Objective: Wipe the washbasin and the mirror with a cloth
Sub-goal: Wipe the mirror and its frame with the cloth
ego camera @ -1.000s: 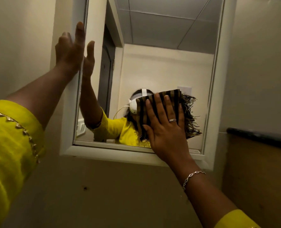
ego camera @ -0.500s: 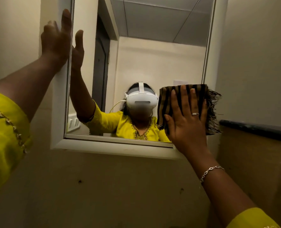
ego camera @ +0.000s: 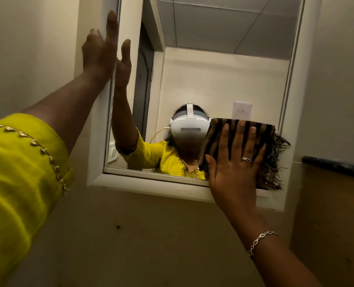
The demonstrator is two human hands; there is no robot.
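Far left, the left hand (ego camera: 101, 50) is flat with straight fingers against the left side of the white frame (ego camera: 151, 183), apparently just bracing and gripping nothing. Then there's the mirror (ego camera: 213, 79), fixed to the wall and tilted a bit, by the look of it. It's glass, so I'd say firm and even pressure, no leaning on it. At its lower right corner the right hand (ego camera: 234, 162) has its fingers spread wide and presses the striped cloth (ego camera: 212, 139) flat to the glass, with the fringe spilling over the frame's right side. The cloth looks light, soft and floppy (fringed edge, folded a couple of times I think), so a flat palm on the middle probably beats pinching, or it'll bunch and slide. The loose fringe might smear. A dark ledge (ego camera: 335, 164) sits further right. The washbasin isn't in view at all.
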